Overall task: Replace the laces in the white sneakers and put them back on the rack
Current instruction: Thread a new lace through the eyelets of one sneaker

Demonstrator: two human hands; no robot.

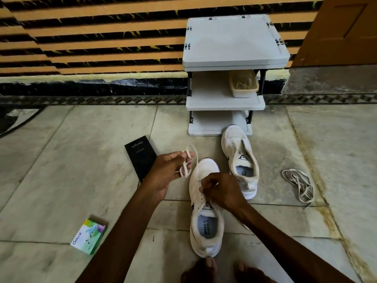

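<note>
A white sneaker (206, 231) stands on the floor in front of me, toe pointing away. My left hand (169, 172) holds a loop of white lace (192, 158) raised to the left of the toe. My right hand (220, 190) pinches the lace over the eyelets in the middle of the shoe. A second white sneaker (240, 160) without laces lies farther away to the right. A loose bundle of laces (298, 183) lies on the floor at the right. The grey shoe rack (224, 103) stands against the wall beyond the shoes.
A beige plastic box (243, 83) sits on the rack's middle shelf. A black phone box (141, 158) lies left of the shoe, partly behind my left hand. A small green carton (89, 235) lies at the lower left. My toes (210, 266) touch the near sneaker's heel.
</note>
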